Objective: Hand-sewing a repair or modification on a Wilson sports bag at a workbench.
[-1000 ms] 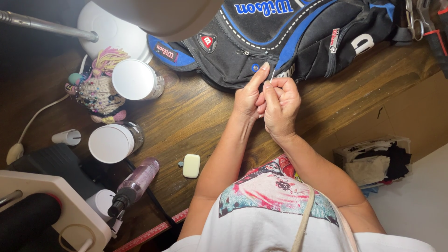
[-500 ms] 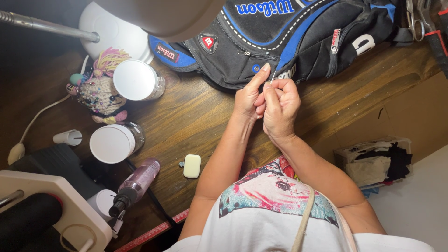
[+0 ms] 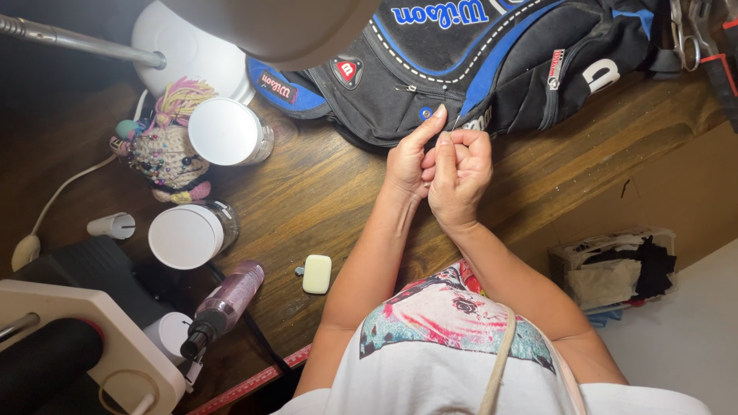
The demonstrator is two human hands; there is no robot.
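I am pinching something too small to make out between my left hand (image 3: 407,157) and curled right hand (image 3: 461,173), both touching the black-and-blue fabric backpack (image 3: 492,69) lying crosswise just beyond my fingertips.

Bare tabletop (image 3: 330,192) open left of hands (image 3: 442,161); black and blue bag (image 3: 492,69) blocks beyond; two white-lidded jars (image 3: 207,180) crowd far left.
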